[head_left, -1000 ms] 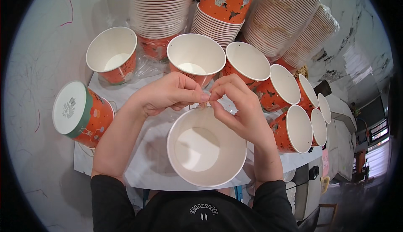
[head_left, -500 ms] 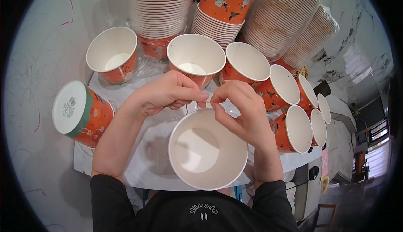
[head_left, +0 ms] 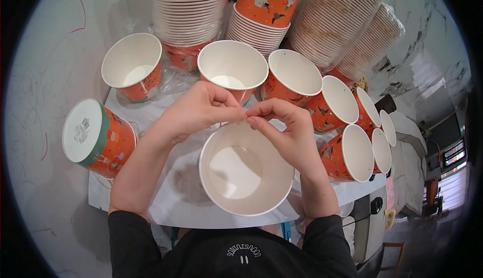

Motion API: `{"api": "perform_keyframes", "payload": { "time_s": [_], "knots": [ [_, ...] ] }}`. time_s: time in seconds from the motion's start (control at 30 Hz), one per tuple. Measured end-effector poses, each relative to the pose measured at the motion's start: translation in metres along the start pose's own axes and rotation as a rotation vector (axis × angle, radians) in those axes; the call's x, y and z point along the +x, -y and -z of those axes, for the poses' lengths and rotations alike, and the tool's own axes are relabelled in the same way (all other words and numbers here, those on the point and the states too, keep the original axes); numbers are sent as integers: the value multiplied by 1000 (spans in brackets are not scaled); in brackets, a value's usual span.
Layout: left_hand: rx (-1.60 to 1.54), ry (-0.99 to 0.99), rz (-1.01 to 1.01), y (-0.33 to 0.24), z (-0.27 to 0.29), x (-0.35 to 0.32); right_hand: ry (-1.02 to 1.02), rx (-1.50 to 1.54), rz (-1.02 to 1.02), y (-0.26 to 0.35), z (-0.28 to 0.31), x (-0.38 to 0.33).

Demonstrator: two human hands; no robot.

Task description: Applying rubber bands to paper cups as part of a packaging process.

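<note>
A large white-lined paper bucket [head_left: 276, 172] stands mouth up in front of me. Over its far rim, my left hand [head_left: 201, 109] and my right hand [head_left: 284, 127] meet fingertip to fingertip. Both are closed in a pinch on a thin tan string [head_left: 240, 123], mostly hidden by the fingers. Whether a knot is in it is too small to tell. Just beyond my hands sits another upright bucket [head_left: 234, 59] with an orange printed wall. By my left forearm, an orange and green bucket [head_left: 113, 145] lies tipped, its white base facing me.
Several orange buckets [head_left: 339, 99] line the right side of the white table [head_left: 183, 212]. One bucket [head_left: 132, 59] stands at the far left. Tall nested stacks [head_left: 188, 11] rise at the back, some in clear plastic, with a green-based bucket [head_left: 269, 1] upside down on one.
My fingertips have drawn together, so less string shows between them. The bucket in front has shifted slightly away from me.
</note>
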State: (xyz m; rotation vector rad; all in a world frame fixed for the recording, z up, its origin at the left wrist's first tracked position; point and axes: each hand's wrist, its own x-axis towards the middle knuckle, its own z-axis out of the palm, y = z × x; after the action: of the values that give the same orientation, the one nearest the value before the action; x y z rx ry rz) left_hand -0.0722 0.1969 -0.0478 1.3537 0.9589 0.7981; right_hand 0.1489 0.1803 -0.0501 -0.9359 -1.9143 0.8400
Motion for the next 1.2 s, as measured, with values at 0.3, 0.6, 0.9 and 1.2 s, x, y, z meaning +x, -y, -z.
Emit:
{"api": "perform_keyframes", "payload": {
  "time_s": [0.3,0.6,0.9,1.2],
  "knots": [
    [-16,-11,-69,15,2,6,-21,32,67,-9,-6,6],
    [202,-277,-217,16,-11,8,-95,-109,111,-5,-6,6],
    [-145,-13,28,14,0,9,-56,-256,44,-3,-4,3],
    [-12,-191,-157,28,-6,15,-76,-257,88,4,-7,2]
  ]
}}
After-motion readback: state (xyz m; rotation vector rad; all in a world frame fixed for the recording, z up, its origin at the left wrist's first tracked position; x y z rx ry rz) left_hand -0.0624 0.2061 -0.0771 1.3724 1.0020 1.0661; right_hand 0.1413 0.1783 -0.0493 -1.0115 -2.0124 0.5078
